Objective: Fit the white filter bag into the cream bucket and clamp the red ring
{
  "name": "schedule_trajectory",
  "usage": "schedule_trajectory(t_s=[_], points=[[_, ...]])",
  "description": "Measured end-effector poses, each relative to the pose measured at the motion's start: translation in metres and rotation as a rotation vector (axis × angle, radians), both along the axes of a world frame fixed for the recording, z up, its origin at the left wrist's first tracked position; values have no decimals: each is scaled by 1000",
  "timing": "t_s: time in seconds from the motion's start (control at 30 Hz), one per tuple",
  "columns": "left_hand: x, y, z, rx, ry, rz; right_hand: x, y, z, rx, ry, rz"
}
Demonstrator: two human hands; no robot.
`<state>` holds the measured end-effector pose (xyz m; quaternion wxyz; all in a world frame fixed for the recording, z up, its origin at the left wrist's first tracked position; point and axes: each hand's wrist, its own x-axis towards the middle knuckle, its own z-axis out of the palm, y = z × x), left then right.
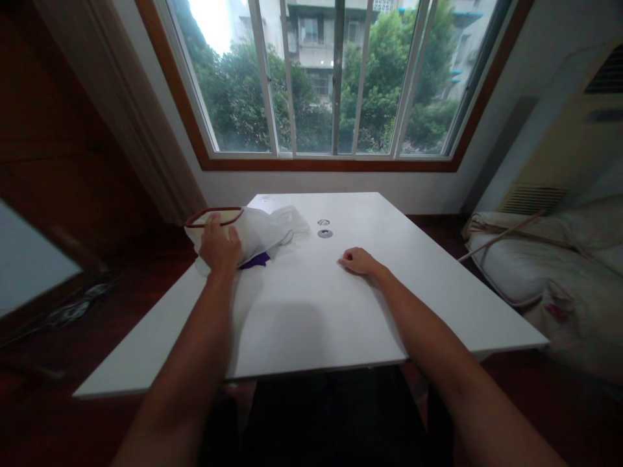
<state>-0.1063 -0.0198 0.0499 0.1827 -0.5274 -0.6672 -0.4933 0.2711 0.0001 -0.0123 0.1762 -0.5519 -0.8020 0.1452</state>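
The tabletop [311, 285] leaves passage along its right; sheer white fabric [263, 228] blocks its far left.

White fabric [260, 230] apparently hides part of a purple piece [256, 261].

Frame [196, 225], dark red, rounded, wider than deep in view, opening upward. Fabric [263, 227], white, sheer, attached at frame, loose and rumpled, trailing rightward onto far left of tabletop [302, 285]. Purple piece [256, 261], small, flat, partly hidden beneath fabric's near edge; material indistinct.
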Motion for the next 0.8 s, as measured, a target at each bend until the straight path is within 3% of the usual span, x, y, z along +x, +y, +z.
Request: schedule_trajectory(t_s=[0.17, 0.43, 0.6, 0.8], points=[[-16, 0, -8, -87, -5, 55, 3, 3, -4, -28, 66, 14], [-18, -2, -5, 42, 5, 47, 8, -3, -4, -176, 269, 16], [8, -15, 12, 161, 79, -27, 5, -5, 0, -131, 268, -4], [63, -22, 14, 211, 218, -312, -3, -9, 19, 186, 362, -25]])
